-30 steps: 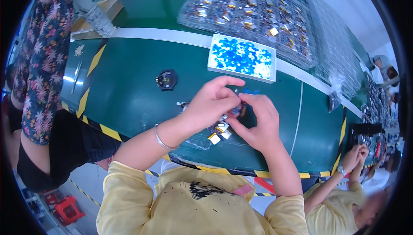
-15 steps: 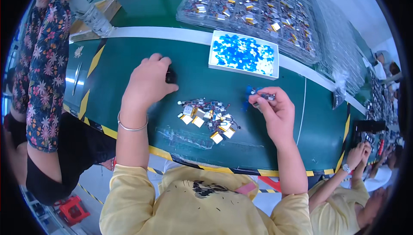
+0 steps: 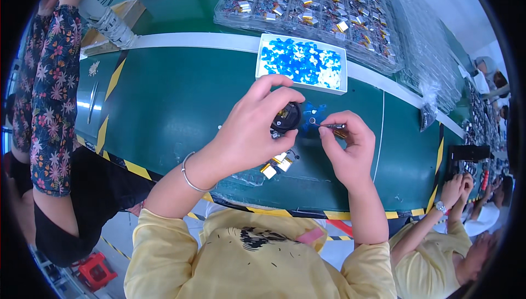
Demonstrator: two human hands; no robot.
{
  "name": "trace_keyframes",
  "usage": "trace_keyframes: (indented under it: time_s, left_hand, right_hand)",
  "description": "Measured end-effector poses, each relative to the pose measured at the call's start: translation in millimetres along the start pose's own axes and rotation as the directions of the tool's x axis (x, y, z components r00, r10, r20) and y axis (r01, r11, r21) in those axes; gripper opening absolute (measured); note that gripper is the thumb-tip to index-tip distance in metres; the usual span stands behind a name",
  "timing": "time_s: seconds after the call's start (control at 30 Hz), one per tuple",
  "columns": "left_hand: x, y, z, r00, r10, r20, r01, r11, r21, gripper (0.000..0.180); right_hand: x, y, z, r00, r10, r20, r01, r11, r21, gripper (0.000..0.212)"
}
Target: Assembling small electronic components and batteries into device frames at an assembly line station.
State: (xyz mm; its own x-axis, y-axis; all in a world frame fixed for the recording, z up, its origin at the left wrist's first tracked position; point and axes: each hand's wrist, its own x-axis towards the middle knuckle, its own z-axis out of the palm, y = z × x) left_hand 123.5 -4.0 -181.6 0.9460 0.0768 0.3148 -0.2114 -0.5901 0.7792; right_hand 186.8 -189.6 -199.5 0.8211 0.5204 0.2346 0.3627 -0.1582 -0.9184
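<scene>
A round black housing (image 3: pixel 286 117) with small parts inside is gripped between the thumb and fingers of my left hand (image 3: pixel 252 125). Between thumb and forefinger, my right hand (image 3: pixel 352 148) pinches a small circuit board (image 3: pixel 339 130). A small round silver disc (image 3: pixel 312 120) lies by its fingertips, on or against blue film pieces (image 3: pixel 314 109); whether it is wired to the board I cannot tell. Below my left hand, part of a pile of small battery and board assemblies (image 3: pixel 278 163) shows; the hand covers the rest.
Beyond my hands stands a white box (image 3: pixel 344 80) of blue film pieces. Clear compartment trays (image 3: pixel 307 9) with many battery assemblies are stacked behind it. Tweezers (image 3: pixel 93 102) lie at left. A person in flowered sleeves (image 3: pixel 53 102) is at left, another in yellow (image 3: pixel 427 258) at right.
My left hand has carried the black housing rightward, over the pile and close to my right hand. My right hand stays nearly in place with the board, its fingertips slightly shifted. The view moved slightly.
</scene>
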Motion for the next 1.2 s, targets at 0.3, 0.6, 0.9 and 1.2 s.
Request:
trace_keyframes:
  time_s: [0.3,0.6,0.9,1.2]
  left_hand:
    - [-2,2,14,0.996,0.083,0.035,-0.077,0.986,-0.147,0.055]
    - [-6,-5,20,0.989,0.098,0.112,-0.066,0.964,-0.256,0.06]
    - [-7,0,20,0.987,0.008,0.163,0.028,0.976,-0.217,0.059]
    - [-13,4,28,0.994,-0.014,0.107,0.044,0.958,-0.283,0.056]
  right_hand:
    - [-3,-8,11,0.993,-0.112,0.031,0.115,0.984,-0.136,0.01]
    - [-5,-4,16,0.996,-0.086,-0.008,0.085,0.987,-0.138,0.011]
    - [-6,-12,19,0.973,-0.228,-0.024,0.203,0.905,-0.375,0.011]
    - [-4,-3,15,0.999,0.001,-0.043,-0.007,0.991,-0.136,0.016]
